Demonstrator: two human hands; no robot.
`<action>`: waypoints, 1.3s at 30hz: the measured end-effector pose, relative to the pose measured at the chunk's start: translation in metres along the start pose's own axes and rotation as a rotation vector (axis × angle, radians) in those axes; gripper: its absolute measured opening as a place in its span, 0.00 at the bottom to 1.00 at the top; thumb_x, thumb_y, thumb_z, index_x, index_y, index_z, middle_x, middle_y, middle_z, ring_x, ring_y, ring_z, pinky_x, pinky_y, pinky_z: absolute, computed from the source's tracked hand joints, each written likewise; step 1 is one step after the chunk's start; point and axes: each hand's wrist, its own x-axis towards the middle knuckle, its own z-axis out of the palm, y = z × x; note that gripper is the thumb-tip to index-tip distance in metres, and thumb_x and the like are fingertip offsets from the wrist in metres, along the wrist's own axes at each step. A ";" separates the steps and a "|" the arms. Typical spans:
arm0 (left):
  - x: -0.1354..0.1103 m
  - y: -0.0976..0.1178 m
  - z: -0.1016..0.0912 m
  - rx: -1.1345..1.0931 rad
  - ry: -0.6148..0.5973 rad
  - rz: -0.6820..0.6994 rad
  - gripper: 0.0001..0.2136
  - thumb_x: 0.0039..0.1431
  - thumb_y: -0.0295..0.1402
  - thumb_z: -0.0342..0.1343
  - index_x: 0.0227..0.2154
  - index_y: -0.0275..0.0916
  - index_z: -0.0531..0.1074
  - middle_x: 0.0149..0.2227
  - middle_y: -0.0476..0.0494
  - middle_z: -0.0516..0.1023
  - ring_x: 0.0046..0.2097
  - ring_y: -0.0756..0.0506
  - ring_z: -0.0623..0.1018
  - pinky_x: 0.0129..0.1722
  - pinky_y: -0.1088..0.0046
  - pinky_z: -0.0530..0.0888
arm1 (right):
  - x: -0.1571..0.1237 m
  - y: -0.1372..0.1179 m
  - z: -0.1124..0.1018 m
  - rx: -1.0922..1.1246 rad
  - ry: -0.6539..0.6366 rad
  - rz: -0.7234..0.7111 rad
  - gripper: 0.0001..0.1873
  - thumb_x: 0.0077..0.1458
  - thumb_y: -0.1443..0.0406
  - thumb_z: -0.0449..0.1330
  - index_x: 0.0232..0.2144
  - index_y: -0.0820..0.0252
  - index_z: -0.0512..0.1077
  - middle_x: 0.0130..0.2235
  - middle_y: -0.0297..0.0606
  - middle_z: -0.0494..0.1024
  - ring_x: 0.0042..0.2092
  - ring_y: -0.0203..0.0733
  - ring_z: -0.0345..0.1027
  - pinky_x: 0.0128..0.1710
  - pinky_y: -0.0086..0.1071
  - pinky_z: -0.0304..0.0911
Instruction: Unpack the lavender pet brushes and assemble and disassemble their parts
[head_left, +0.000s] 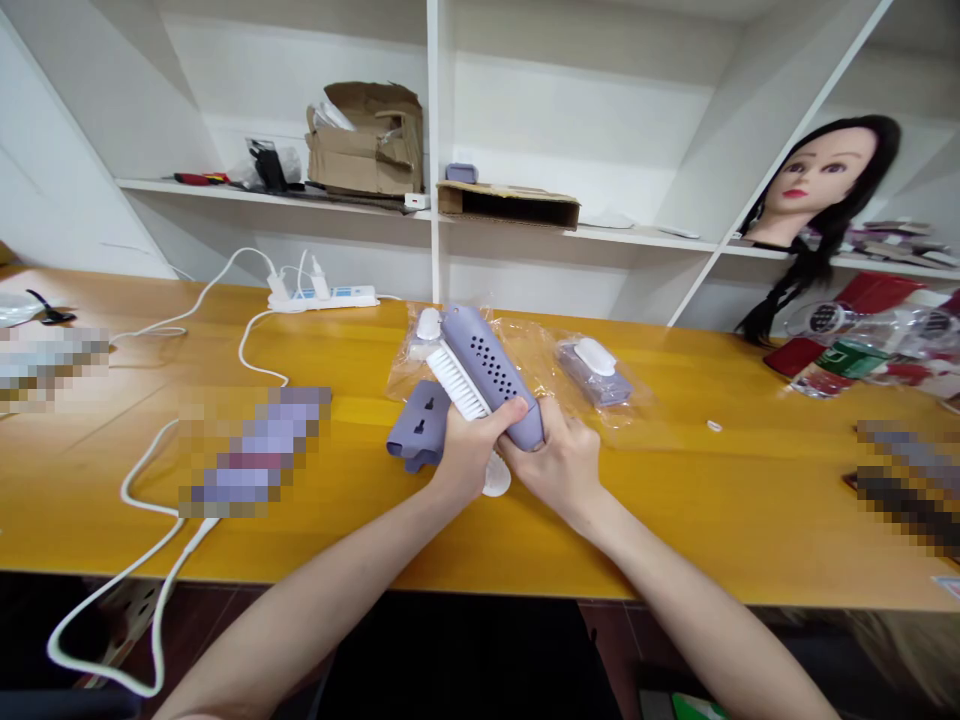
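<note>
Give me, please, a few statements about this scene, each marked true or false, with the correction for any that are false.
The left hand and right hand both grip a lavender perforated plastic casing. True.

A white-bristled brush lies on the table, away from the hands. False: it sits right beside the casing, at the left hand.

A white power strip lies on the yellow wooden table. True.

A mannequin head stands on the table. False: it stands on the white shelf behind the table.
</note>
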 end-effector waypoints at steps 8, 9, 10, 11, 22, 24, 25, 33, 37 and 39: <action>0.001 -0.003 -0.006 0.066 0.063 0.103 0.12 0.40 0.31 0.67 0.29 0.35 0.73 0.29 0.48 0.76 0.32 0.49 0.76 0.35 0.71 0.74 | 0.005 -0.009 -0.002 0.031 -0.007 0.009 0.14 0.49 0.55 0.58 0.24 0.56 0.61 0.16 0.30 0.68 0.17 0.35 0.61 0.18 0.29 0.50; 0.002 -0.004 -0.007 0.048 0.051 0.093 0.12 0.41 0.32 0.66 0.30 0.35 0.73 0.29 0.48 0.76 0.33 0.48 0.76 0.36 0.71 0.74 | 0.005 -0.009 -0.001 0.025 0.004 -0.001 0.14 0.49 0.55 0.59 0.24 0.56 0.61 0.16 0.30 0.69 0.17 0.35 0.62 0.18 0.29 0.50; 0.003 -0.003 -0.008 0.025 0.036 0.076 0.12 0.42 0.33 0.66 0.30 0.35 0.73 0.30 0.47 0.76 0.33 0.48 0.76 0.36 0.70 0.74 | 0.004 -0.008 0.000 0.017 0.018 -0.017 0.14 0.49 0.55 0.59 0.24 0.57 0.61 0.17 0.30 0.69 0.18 0.35 0.62 0.18 0.29 0.51; 0.005 -0.003 -0.008 -0.001 0.016 0.056 0.12 0.42 0.34 0.65 0.30 0.35 0.73 0.30 0.47 0.76 0.34 0.47 0.77 0.37 0.69 0.74 | 0.003 -0.007 0.001 0.009 0.034 -0.036 0.14 0.49 0.55 0.60 0.24 0.57 0.62 0.17 0.31 0.69 0.18 0.35 0.63 0.19 0.29 0.52; 0.012 0.002 -0.024 -0.229 -0.443 -0.134 0.28 0.47 0.47 0.59 0.50 0.38 0.71 0.50 0.39 0.77 0.58 0.32 0.70 0.56 0.56 0.68 | -0.002 0.003 -0.002 0.028 0.323 -0.357 0.21 0.54 0.61 0.61 0.47 0.67 0.65 0.24 0.35 0.73 0.24 0.38 0.67 0.24 0.32 0.55; 0.011 0.001 -0.026 -0.249 -0.478 -0.111 0.29 0.48 0.46 0.59 0.52 0.39 0.69 0.53 0.40 0.75 0.60 0.32 0.68 0.58 0.56 0.67 | -0.002 0.002 -0.006 0.045 0.350 -0.363 0.19 0.54 0.62 0.61 0.45 0.67 0.66 0.23 0.34 0.71 0.24 0.37 0.65 0.24 0.31 0.53; 0.010 0.000 -0.026 -0.250 -0.485 -0.106 0.29 0.48 0.46 0.59 0.53 0.39 0.68 0.54 0.40 0.74 0.60 0.32 0.67 0.59 0.56 0.66 | -0.002 0.001 -0.007 0.044 0.360 -0.369 0.18 0.54 0.62 0.61 0.44 0.67 0.66 0.23 0.35 0.71 0.24 0.38 0.65 0.24 0.31 0.53; 0.006 -0.001 -0.021 -0.253 -0.486 -0.154 0.29 0.47 0.48 0.58 0.50 0.38 0.70 0.48 0.37 0.77 0.58 0.32 0.71 0.54 0.55 0.70 | -0.005 0.001 -0.009 -0.011 0.279 -0.382 0.15 0.55 0.61 0.58 0.43 0.62 0.65 0.23 0.33 0.72 0.24 0.38 0.66 0.25 0.32 0.52; 0.013 0.006 -0.022 -0.177 -0.353 -0.135 0.29 0.42 0.50 0.60 0.47 0.39 0.71 0.46 0.38 0.78 0.56 0.33 0.72 0.52 0.57 0.71 | -0.003 0.000 -0.013 0.093 0.141 -0.257 0.23 0.51 0.56 0.61 0.47 0.60 0.64 0.31 0.39 0.76 0.31 0.43 0.70 0.28 0.34 0.54; 0.018 0.010 -0.025 -0.144 -0.227 -0.094 0.28 0.37 0.49 0.63 0.42 0.39 0.73 0.44 0.39 0.79 0.55 0.33 0.72 0.51 0.57 0.72 | 0.001 0.002 -0.015 0.322 -0.019 -0.058 0.26 0.49 0.51 0.60 0.46 0.60 0.64 0.36 0.43 0.75 0.36 0.45 0.70 0.32 0.36 0.60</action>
